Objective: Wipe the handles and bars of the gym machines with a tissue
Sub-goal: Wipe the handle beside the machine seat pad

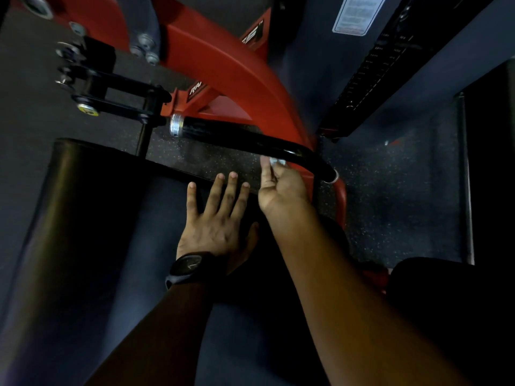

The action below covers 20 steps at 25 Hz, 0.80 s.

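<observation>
R hand [281, 188]: fingers pinch a small white tissue [277, 162], thumb on the near side.
Tissue pos: touching the underside of the black handle [237, 136], near its bend, just beside the red frame [223, 65].
L hand [217, 218]: released, fingers straight and spread, palm down over a dark pad; holds nothing. Watch [186, 267] on the wrist.
Risk 1: the wad is tiny w/ a thin pinch, so prob. slips out or shreds if dragged hard along the grip.
Risk 2: contact is from below only, so the top and far side of the bar could get missed unless the hand wraps round.
Risk 3: knuckles may knock the red frame at the bend, since the gap looks tight there.
Risk 4: the far stretch to the chrome end cap [176, 125] needs a longer reach and may get skipped.
Around: big black roller pad [83, 218] on the L, weight stack [370, 76] upper R, speckled floor [390, 176] below.
In the way: nothing between the tissue and the bar; the frame crowds the R end.
</observation>
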{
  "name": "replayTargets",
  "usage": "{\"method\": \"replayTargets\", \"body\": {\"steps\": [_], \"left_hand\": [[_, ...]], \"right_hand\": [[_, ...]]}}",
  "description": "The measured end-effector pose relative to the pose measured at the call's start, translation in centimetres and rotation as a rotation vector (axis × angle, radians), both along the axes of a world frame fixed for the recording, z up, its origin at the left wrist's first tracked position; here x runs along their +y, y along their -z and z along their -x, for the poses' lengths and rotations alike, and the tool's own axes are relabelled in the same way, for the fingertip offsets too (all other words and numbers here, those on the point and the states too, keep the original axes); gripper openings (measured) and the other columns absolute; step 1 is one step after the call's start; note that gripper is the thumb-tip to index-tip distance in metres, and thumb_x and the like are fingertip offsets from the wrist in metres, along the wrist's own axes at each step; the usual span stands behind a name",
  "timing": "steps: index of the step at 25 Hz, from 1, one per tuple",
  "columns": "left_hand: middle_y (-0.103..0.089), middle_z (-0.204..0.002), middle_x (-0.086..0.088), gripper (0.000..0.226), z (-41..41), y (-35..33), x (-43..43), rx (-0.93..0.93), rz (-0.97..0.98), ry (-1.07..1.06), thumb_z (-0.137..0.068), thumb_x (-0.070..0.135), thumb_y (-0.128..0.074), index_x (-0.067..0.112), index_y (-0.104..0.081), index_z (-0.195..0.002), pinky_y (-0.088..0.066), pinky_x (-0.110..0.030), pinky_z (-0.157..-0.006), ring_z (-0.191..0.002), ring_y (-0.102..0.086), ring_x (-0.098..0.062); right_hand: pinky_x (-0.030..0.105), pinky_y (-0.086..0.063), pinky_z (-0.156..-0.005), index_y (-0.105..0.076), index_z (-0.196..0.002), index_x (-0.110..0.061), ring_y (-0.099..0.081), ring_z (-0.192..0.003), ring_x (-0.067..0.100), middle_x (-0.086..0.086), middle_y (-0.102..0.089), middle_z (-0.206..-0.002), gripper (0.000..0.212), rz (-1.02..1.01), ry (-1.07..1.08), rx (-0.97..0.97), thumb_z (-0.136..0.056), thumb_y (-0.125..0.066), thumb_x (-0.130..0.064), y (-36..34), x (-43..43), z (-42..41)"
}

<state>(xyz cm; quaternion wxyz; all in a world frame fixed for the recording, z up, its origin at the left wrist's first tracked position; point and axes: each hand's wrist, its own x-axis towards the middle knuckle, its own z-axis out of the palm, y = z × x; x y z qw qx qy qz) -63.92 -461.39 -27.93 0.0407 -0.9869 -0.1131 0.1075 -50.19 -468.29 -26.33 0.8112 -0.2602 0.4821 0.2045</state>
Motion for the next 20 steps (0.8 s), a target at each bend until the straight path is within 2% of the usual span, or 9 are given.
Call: {"method": "replayTargets", "body": {"steps": [3, 5, 6, 8, 10, 11, 14, 16, 20], "left_hand": [[-0.02, -0.163, -0.006, 0.075, 0.1, 0.0, 0.0, 0.004, -0.016, -0.008, -0.091, 0.058, -0.024, 0.018, -0.027, -0.155, 0.0, -0.063, -0.117, -0.151, -0.011, -0.024], [-0.021, -0.162, -0.007, 0.075, 0.0, 0.0, -0.1, 0.006, -0.013, -0.007, -0.091, 0.058, -0.025, 0.017, -0.028, -0.154, -0.001, -0.063, -0.117, -0.151, -0.012, -0.024], [-0.021, -0.162, -0.007, 0.075, 0.0, 0.0, -0.1, 0.005, -0.013, -0.008, -0.091, 0.058, -0.025, 0.018, -0.028, -0.154, -0.001, -0.063, -0.117, -0.151, -0.012, -0.024], [-0.021, -0.162, -0.007, 0.075, 0.0, 0.0, -0.1, 0.005, -0.01, -0.011, -0.091, 0.057, -0.026, 0.018, -0.028, -0.154, -0.002, -0.064, -0.117, -0.151, -0.012, -0.024], [-0.021, -0.162, -0.007, 0.075, 0.1, -0.1, -0.1, 0.011, -0.009, -0.009, -0.091, 0.057, -0.026, 0.017, -0.029, -0.154, -0.002, -0.064, -0.117, -0.15, -0.012, -0.025], [-0.021, -0.162, -0.007, 0.074, 0.1, -0.1, -0.1, 0.01, -0.014, -0.003, -0.091, 0.057, -0.026, 0.017, -0.029, -0.154, -0.002, -0.064, -0.116, -0.151, -0.012, -0.025], [-0.019, -0.163, -0.008, 0.074, 0.0, -0.2, -0.1, 0.021, -0.011, 0.002, -0.092, 0.056, -0.025, 0.018, -0.027, -0.155, 0.0, -0.065, -0.116, -0.151, -0.01, -0.026], [-0.017, -0.163, -0.008, 0.073, 0.0, -0.1, -0.1, 0.026, -0.019, 0.013, -0.092, 0.056, -0.024, 0.018, -0.024, -0.155, 0.0, -0.066, -0.115, -0.151, -0.007, -0.026], [-0.022, -0.162, -0.009, 0.072, 0.1, -0.1, -0.2, 0.025, -0.021, 0.018, -0.092, 0.055, -0.027, 0.017, -0.03, -0.153, -0.003, -0.068, -0.114, -0.151, -0.012, -0.027]], "right_hand": [[0.02, -0.058, -0.078, -0.055, -0.125, 0.016, -0.058, -0.124, 0.033, 0.026, -0.053, -0.139, 0.031, 0.028, -0.104, -0.05, -0.097, -0.053, 0.004, -0.4, -0.7, 0.6], [0.025, -0.06, -0.08, -0.065, -0.114, 0.009, -0.067, -0.11, 0.026, 0.018, -0.068, -0.119, 0.024, 0.166, -0.107, -0.119, -0.092, -0.064, 0.0, -0.5, -1.4, 0.3], [0.027, -0.06, -0.083, -0.069, -0.108, 0.004, -0.07, -0.102, 0.021, 0.011, -0.072, -0.107, 0.019, 0.327, -0.132, -0.231, -0.09, -0.068, -0.001, -0.3, -1.7, -0.1], [0.029, -0.058, -0.083, -0.075, -0.098, -0.005, -0.069, -0.087, 0.012, -0.001, -0.073, -0.093, 0.013, 0.933, -0.363, -0.666, -0.086, -0.07, -0.002, -0.4, -1.7, -0.6], [0.02, -0.048, -0.087, -0.076, -0.096, -0.01, -0.061, -0.088, 0.012, -0.002, -0.071, -0.095, 0.015, 1.451, -0.634, -1.146, -0.085, -0.068, -0.003, 0.9, -1.1, 0.1], [0.014, -0.039, -0.089, -0.075, -0.099, -0.011, -0.058, -0.095, 0.015, -0.001, -0.071, -0.103, 0.016, 1.544, -0.759, -1.262, -0.088, -0.065, -0.004, 1.3, -1.1, 0.0], [0.012, -0.03, -0.081, -0.07, -0.111, -0.011, -0.056, -0.099, 0.019, 0.003, -0.068, -0.111, 0.021, 1.515, -1.119, -1.351, -0.097, -0.055, -0.007, 0.4, -2.0, -2.5], [0.011, -0.029, -0.071, -0.066, -0.114, -0.014, -0.052, -0.087, 0.011, 0.001, -0.065, -0.103, 0.023, 1.553, -1.367, -1.2, -0.102, -0.047, -0.011, -0.6, -2.4, -4.6], [0.021, -0.047, -0.078, -0.067, -0.114, -0.014, -0.062, -0.098, 0.014, 0.001, -0.068, -0.11, 0.025, 1.534, -1.36, -1.307, -0.098, -0.052, -0.003, -0.2, -2.5, -4.6]]}}
